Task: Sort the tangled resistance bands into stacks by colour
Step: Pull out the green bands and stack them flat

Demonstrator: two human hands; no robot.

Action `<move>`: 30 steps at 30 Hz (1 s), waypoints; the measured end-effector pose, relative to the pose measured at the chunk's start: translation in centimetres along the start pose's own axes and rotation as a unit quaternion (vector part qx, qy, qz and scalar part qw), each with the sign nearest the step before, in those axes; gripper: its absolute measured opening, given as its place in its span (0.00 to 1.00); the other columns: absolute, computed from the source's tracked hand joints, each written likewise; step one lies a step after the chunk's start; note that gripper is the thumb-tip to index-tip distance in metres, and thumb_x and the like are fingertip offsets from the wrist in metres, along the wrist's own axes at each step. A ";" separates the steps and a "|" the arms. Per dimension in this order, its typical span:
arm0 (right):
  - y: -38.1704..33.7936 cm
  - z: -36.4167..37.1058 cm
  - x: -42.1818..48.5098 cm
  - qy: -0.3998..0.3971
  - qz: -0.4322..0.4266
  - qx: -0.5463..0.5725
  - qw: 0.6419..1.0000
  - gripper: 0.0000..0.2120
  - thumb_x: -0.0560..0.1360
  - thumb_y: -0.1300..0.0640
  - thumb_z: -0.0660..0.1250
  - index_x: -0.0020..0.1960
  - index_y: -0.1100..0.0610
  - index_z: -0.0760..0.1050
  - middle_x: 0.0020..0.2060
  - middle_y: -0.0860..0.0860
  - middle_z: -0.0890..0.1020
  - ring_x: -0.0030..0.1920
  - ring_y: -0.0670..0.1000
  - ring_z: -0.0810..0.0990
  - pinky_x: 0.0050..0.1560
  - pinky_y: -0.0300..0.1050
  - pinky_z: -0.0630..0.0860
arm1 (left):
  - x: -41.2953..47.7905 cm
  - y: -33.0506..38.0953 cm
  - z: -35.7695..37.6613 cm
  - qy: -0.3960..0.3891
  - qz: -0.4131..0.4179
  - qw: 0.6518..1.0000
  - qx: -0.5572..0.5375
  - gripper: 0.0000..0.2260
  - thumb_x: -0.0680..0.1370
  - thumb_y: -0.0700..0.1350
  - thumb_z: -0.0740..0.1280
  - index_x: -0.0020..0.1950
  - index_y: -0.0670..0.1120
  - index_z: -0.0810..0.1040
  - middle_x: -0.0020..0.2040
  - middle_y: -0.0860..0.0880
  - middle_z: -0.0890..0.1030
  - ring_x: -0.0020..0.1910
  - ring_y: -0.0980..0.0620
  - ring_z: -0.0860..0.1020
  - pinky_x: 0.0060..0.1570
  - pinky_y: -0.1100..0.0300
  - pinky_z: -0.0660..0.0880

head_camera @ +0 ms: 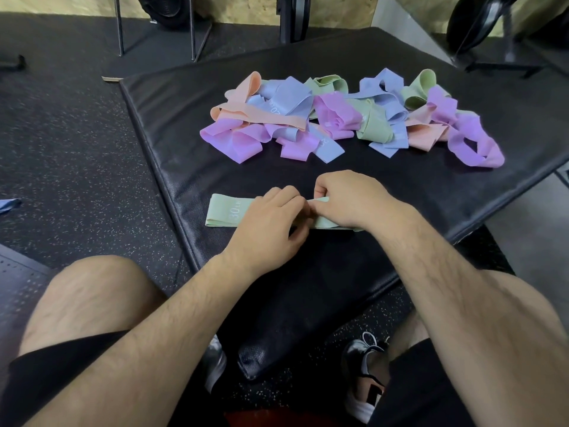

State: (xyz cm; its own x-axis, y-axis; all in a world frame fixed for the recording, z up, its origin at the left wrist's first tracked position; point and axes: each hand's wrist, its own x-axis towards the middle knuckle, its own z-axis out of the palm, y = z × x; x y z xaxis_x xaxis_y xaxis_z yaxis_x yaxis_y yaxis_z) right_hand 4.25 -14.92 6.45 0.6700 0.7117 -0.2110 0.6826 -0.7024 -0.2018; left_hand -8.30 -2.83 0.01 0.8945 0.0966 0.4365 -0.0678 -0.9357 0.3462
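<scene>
A light green band (226, 211) marked "30 LB" lies flat on the black mat (400, 186), close to me. My left hand (271, 226) rests on its middle, fingers curled at its upper edge. My right hand (348, 198) pinches the band's right part, with an edge showing between thumb and fingers. Farther back lies a tangled pile of bands (345, 118) in purple, blue, peach and green, untouched by either hand.
The mat sits on speckled rubber floor (77, 149). A blue band (9, 204) lies on the floor at far left. Metal rack legs (120, 26) and weight plates stand at the back. My knees and shoes are below the mat's near corner.
</scene>
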 end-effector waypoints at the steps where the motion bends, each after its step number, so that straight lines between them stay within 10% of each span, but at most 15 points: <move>1: 0.2 -0.2 -0.1 -0.006 -0.005 0.010 1.000 0.13 0.77 0.37 0.65 0.45 0.46 0.73 0.45 0.44 0.79 0.45 0.49 0.78 0.38 0.46 0.68 | 0.0 -0.1 0.1 0.002 -0.005 1.000 0.004 0.07 0.76 0.48 0.64 0.48 0.46 0.77 0.46 0.51 0.75 0.43 0.48 0.72 0.39 0.47 0.73; 30: 3.9 -0.9 -0.9 -0.011 0.043 -0.001 0.999 0.14 0.75 0.36 0.68 0.43 0.47 0.75 0.43 0.43 0.80 0.44 0.47 0.79 0.37 0.45 0.68 | 1.9 2.6 0.6 -0.002 0.007 1.000 -0.022 0.07 0.74 0.47 0.64 0.49 0.46 0.77 0.48 0.51 0.75 0.46 0.48 0.72 0.44 0.50 0.72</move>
State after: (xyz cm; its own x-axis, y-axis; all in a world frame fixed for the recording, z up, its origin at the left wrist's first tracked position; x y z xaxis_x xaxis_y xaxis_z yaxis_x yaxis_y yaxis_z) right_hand 6.54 -18.30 6.74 0.7195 0.6486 -0.2484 0.6234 -0.7607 -0.1805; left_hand -6.50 -5.30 1.22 0.8947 0.0821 0.4391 -0.1004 -0.9208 0.3768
